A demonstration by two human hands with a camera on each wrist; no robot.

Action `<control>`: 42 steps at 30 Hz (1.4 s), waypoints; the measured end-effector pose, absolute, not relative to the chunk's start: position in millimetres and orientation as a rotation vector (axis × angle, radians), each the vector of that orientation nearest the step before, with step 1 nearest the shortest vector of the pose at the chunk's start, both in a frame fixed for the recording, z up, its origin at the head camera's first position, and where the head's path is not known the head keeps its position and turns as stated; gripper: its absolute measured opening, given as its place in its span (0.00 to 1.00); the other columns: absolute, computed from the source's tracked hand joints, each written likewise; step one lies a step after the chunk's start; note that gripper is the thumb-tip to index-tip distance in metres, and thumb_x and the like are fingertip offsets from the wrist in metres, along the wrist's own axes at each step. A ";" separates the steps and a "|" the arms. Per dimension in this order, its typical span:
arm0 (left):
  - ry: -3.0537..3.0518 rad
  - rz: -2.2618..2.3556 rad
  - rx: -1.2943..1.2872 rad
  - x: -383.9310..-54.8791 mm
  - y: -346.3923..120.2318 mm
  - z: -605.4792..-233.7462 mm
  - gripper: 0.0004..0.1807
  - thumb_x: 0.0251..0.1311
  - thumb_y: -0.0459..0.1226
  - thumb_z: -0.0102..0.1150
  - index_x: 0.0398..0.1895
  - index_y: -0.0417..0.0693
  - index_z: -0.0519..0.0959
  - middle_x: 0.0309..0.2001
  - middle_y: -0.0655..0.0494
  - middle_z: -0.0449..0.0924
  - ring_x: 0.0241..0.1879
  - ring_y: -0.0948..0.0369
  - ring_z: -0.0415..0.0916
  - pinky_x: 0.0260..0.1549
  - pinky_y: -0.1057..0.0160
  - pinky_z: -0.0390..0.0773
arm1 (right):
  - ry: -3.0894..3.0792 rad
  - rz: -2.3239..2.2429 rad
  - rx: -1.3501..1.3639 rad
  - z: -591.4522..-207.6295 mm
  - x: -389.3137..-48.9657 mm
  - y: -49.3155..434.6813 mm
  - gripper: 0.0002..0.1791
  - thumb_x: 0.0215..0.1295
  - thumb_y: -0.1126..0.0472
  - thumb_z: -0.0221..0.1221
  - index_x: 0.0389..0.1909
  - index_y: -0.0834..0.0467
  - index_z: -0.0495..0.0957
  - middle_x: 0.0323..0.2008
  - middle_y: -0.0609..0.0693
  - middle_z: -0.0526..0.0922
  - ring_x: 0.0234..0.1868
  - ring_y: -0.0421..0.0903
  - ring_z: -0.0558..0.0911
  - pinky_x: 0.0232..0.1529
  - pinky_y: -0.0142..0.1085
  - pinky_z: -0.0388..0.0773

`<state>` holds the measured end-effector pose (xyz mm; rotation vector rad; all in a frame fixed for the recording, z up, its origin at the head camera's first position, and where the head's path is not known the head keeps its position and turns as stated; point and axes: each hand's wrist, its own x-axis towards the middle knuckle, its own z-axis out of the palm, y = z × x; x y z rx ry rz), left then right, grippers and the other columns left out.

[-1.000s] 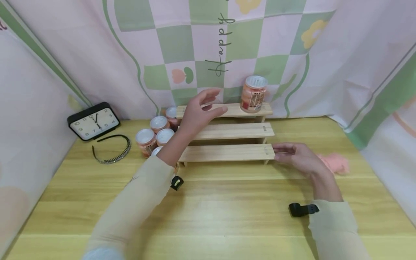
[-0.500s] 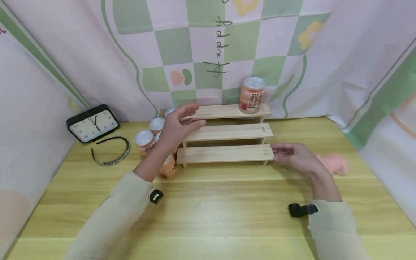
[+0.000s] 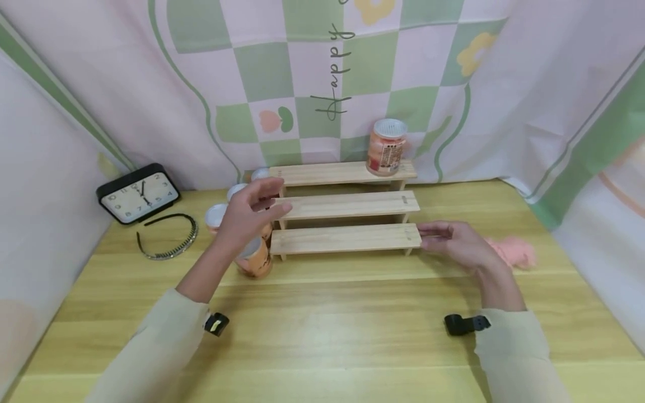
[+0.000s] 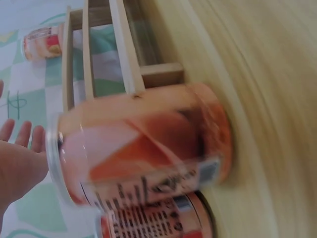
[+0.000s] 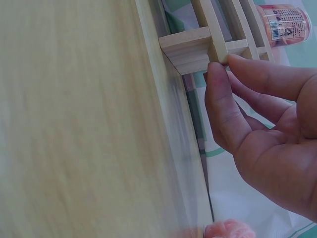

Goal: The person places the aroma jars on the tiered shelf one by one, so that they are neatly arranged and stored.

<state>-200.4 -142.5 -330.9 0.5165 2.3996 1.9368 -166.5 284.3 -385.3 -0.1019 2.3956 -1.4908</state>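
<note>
Head view: brings the left hand [image 3: 244, 215] leftward and toward the front, from over the top board [image 3: 327, 174] of the wooden rack [image 3: 347, 206] a second ago to above the jars [image 3: 215, 215] by its left end. Holds nothing there, with fingers loosely bent and thumb reaching toward the rack. Leaves the front jar [image 3: 256, 260] in sight just below that hand, mostly hidden by the left forearm [image 3: 204, 274] before, and now covers much of the jars farther back. Keeps the right hand [image 3: 463, 246] in the same place, pinching the right end of the bottom board [image 3: 347, 240], with a fluffy pink item [image 3: 519, 253] just right of it. Shows the lone jar [image 3: 387, 148] unchanged, upright on the top board, beyond the right hand and well right of the left one.
</note>
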 end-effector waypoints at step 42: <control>2.566 1.868 0.332 -164.2 -202.7 -366.6 0.25 0.62 0.35 0.71 0.60 0.35 0.78 0.56 0.41 0.80 0.52 0.58 0.77 0.49 0.72 0.76 | 2.380 -1.521 -0.088 -383.6 -165.8 280.9 0.31 0.71 0.66 0.60 0.71 0.73 0.63 0.65 0.71 0.71 0.58 0.54 0.77 0.54 0.32 0.79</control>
